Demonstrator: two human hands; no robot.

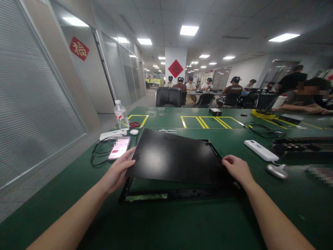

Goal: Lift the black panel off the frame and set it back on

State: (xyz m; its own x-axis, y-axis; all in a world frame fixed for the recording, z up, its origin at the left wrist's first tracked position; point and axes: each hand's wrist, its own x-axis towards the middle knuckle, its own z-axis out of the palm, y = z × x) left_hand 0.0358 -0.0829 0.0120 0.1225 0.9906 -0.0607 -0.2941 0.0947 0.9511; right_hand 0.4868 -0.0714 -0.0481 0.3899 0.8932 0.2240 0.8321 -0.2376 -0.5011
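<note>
On the worktop [166,225] in front of you, a black frame [187,193] lies flat, with a black panel [171,159] slanted over it: left side raised, right end low by the frame's right rail. Your left hand [118,172] grasps the panel's left edge, thumb on the top face. Your right hand [238,170] has its fingers curled in at the right edge, where panel and frame meet; you cannot tell from this view which it grips.

Handling notes, by judgement: the panel looks thin and wide, so let both hands carry it evenly and move them at one rate; lifting or lowering one side alone may twist it. Grip by the edges, since the glossy face likely marks easily. Mind the green circuit strip [146,198] on the near rail: a dropped panel edge could scrape it. Steady the frame if it drags along with the panel. The phone [119,147] sits close beyond your left hand; swing the raised edge clear of it.
</note>
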